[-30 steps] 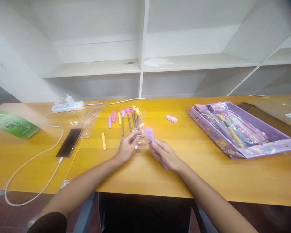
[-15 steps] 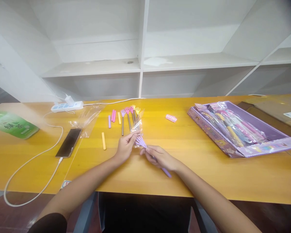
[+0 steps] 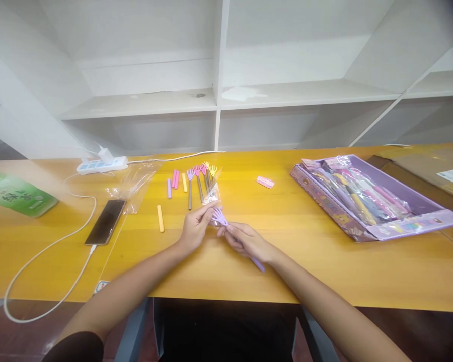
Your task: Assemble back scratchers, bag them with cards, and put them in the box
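Observation:
My right hand (image 3: 247, 242) is closed round a small purple claw-headed scratcher (image 3: 219, 217); its purple handle end (image 3: 258, 264) sticks out below my palm. My left hand (image 3: 194, 229) pinches the near end of a thin clear plastic sleeve (image 3: 212, 193), right beside the purple claw head. Both hands hover low over the yellow table (image 3: 309, 261), near its front middle. Just beyond them lie several more scratchers (image 3: 200, 178) with pink, purple and yellow heads, and loose coloured handle caps (image 3: 160, 218).
A purple display box (image 3: 377, 211) of wrapped items lies at the right. A phone (image 3: 105, 221) on a white cable, an empty clear bag (image 3: 133, 184), a power strip (image 3: 98, 164) and a green packet (image 3: 17, 194) sit at the left. A small pink packet (image 3: 265, 182) lies mid-table. White shelves stand behind.
My right hand has swung the purple scratcher down and left, bringing its claw head to the mouth of the sleeve that my left hand holds. The view has shifted slightly.

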Available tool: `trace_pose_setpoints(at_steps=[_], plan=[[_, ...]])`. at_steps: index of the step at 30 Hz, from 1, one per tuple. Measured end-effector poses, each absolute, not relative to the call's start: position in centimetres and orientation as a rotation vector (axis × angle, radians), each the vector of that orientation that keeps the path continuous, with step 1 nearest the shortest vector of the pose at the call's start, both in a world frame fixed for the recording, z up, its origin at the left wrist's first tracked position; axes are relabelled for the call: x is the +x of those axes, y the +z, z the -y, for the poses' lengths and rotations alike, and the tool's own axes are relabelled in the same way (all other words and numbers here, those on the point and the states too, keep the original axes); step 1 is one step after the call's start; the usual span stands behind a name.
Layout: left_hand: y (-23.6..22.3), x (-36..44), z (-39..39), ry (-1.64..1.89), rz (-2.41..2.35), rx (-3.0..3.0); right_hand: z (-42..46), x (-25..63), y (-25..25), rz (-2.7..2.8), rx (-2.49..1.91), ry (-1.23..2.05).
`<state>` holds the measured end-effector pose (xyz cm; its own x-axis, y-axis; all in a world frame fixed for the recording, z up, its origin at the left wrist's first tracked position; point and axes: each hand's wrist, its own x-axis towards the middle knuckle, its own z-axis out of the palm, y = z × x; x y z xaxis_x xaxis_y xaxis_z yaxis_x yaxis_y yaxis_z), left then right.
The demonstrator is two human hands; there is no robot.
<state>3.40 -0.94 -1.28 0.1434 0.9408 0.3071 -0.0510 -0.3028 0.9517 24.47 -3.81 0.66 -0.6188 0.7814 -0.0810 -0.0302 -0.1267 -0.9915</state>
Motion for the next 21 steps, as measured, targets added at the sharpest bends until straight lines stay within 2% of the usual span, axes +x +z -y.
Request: trace_pose_setpoints(at_steps=[12, 21], plan=[[-0.3, 3.1, 1.7, 1.287, -0.894, 1.6, 3.8, 25.0, 1.1, 1.546, -0.915, 1.757], [-1.6, 3.4, 1.3, 1.255, -0.801, 1.614, 3.9, 24.7, 0.9, 1.618, -0.914, 1.621]])
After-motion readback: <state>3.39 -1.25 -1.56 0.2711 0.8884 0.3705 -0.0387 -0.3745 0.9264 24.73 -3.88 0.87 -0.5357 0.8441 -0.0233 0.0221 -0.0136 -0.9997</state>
